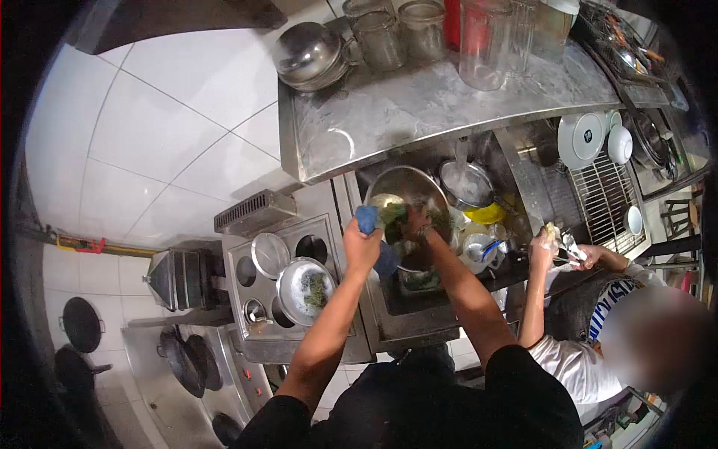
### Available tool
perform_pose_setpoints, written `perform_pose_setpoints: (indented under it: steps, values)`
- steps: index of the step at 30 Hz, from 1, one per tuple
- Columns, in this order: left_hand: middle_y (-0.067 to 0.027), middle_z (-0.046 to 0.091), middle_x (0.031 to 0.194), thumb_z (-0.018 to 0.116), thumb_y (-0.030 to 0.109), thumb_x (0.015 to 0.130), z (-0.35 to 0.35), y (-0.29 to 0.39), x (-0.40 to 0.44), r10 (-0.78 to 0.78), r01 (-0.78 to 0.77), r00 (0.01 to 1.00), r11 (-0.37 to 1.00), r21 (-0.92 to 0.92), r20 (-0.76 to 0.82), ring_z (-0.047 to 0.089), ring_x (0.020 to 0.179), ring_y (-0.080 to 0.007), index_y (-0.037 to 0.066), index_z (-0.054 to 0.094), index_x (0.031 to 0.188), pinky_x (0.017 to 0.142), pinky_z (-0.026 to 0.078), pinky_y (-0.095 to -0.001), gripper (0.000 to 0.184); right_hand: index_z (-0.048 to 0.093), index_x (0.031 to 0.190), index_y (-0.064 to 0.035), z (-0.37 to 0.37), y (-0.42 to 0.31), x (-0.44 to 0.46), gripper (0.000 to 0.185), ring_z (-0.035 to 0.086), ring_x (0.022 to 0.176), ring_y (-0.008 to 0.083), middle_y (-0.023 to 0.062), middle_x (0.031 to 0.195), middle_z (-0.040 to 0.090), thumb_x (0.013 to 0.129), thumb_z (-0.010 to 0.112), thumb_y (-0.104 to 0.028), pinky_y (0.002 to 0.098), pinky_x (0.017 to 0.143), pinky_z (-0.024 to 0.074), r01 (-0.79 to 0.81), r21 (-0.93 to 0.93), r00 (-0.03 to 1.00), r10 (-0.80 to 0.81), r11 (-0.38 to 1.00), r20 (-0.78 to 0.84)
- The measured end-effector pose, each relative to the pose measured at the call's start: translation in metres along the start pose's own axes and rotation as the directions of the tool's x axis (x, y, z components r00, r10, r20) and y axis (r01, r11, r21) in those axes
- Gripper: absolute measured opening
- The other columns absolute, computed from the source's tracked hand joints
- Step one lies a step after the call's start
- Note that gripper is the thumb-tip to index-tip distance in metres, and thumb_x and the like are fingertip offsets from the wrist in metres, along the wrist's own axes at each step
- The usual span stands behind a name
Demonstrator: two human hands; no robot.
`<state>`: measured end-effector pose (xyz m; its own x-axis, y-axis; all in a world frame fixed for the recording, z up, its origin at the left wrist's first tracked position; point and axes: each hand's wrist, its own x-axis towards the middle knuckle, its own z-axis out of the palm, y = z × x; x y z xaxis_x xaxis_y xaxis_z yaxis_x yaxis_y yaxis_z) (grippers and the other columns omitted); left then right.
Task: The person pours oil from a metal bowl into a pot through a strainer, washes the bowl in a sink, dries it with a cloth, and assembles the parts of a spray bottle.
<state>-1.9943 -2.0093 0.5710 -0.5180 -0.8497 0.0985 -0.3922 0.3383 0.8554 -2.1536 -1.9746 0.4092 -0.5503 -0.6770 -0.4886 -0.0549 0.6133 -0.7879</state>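
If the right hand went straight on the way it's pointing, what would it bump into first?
Probably the leafy greens beside the right hand, inside the metal bowl, though depth is hard to judge here.

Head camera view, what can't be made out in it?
Head view:
- Right hand: its fingertips are lost among greens in the metal bowl.
- Blue item: its middle is hidden by the left hand.
- Red container: cut off by the top edge.
- Co-worker's hands: what they hold is too small to identify.
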Motion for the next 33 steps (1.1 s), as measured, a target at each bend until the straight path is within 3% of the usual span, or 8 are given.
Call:
perform_pose_setpoints:
  steps: [3,6,15,19,22,25,28,33]
  values:
    - [-0.0114,0.061,0.065,0.068,0.006,0.073,0.003,0.002,-0.004,0.060,-0.059,0.997,0.998,-0.036,0.041,0.062,0.060,-0.0230,0.002,0.061,0.092,0.056,0.045,-0.0359,0.020,0.061,0.120,-0.0050,0.019,-0.015,0.016,0.036,0.063,0.106,0.0377,0.0249,0.108,0.067,0.089,0.060,-0.023,0.0447,0.083,0.0521,-0.320,0.402,0.888,0.419,0.858,-0.188]
    - [-0.0105,0.063,0.068,0.068,0.006,0.072,-0.001,0.018,0.005,0.062,-0.067,0.996,0.995,0.068,0.067,0.060,0.060,-0.0212,0.001,0.063,0.096,0.059,0.047,-0.0339,0.024,0.064,0.113,-0.0036,0.028,-0.026,-0.007,0.032,0.066,0.095,0.0307,0.0163,0.104,0.069,0.082,0.062,-0.011,0.0388,0.078,0.0525,0.568,0.007,0.815,-0.561,0.823,-0.146]
    - [-0.0006,0.057,0.063,0.067,0.005,0.072,-0.023,-0.002,0.007,-0.143,0.144,0.989,0.989,-0.034,0.036,0.052,0.056,-0.0113,0.004,0.062,0.087,0.053,0.042,-0.0306,0.015,0.063,0.115,-0.0005,0.004,-0.001,0.008,0.038,0.061,0.105,0.0376,0.0198,0.112,0.065,0.081,0.065,-0.018,0.0423,0.090,0.0492,0.288,-0.754,0.945,-0.305,0.590,0.123]
    - [-0.0038,0.060,0.064,0.067,0.006,0.072,-0.007,0.006,0.002,-0.017,0.018,1.000,0.990,0.143,-0.009,0.056,0.058,-0.0145,0.002,0.063,0.089,0.056,0.045,-0.0332,0.017,0.065,0.099,-0.0064,0.054,-0.014,0.011,0.019,0.065,0.089,0.0378,0.0219,0.101,0.066,0.083,0.062,-0.015,0.0468,0.082,0.0510,0.655,-0.274,0.675,-0.708,0.704,-0.206]
    - [-0.0023,0.059,0.068,0.065,0.003,0.070,-0.023,0.015,0.020,-0.125,0.126,0.992,0.992,0.027,-0.027,0.054,0.059,-0.0137,0.001,0.062,0.092,0.058,0.044,-0.0291,0.022,0.063,0.105,-0.0036,0.055,-0.013,-0.020,0.026,0.064,0.092,0.0403,0.0230,0.103,0.065,0.080,0.065,-0.014,0.0470,0.083,0.0509,0.562,0.220,0.741,-0.604,0.797,0.294]
    - [-0.0016,0.060,0.068,0.064,0.002,0.070,-0.039,0.017,0.021,-0.197,0.192,0.980,0.972,-0.134,-0.032,0.054,0.059,-0.0127,0.001,0.063,0.091,0.058,0.044,-0.0286,0.021,0.063,0.106,-0.0037,0.008,-0.009,-0.049,0.028,0.063,0.097,0.0413,0.0215,0.101,0.066,0.081,0.065,-0.016,0.0466,0.086,0.0507,0.853,-0.354,0.521,-0.639,0.383,0.566]
    - [-0.0067,0.066,0.073,0.066,0.003,0.075,-0.032,0.013,0.004,-0.254,0.254,0.962,0.967,0.017,0.101,0.059,0.061,-0.0133,0.000,0.063,0.095,0.058,0.046,-0.0298,0.021,0.059,0.119,-0.0083,0.005,-0.023,-0.037,0.039,0.061,0.107,0.0385,0.0217,0.113,0.063,0.081,0.063,-0.012,0.0457,0.090,0.0501,0.334,-0.818,0.893,-0.434,0.467,0.117]
    - [-0.0008,0.059,0.067,0.064,0.000,0.071,-0.013,0.000,0.009,0.028,-0.031,0.999,0.996,0.078,0.044,0.053,0.060,-0.0110,0.001,0.063,0.089,0.058,0.043,-0.0294,0.019,0.051,0.132,-0.0038,0.036,-0.047,-0.031,0.060,0.061,0.107,0.0343,0.0212,0.121,0.060,0.075,0.068,-0.015,0.0437,0.097,0.0480,0.626,-0.091,0.775,-0.604,0.775,0.183]
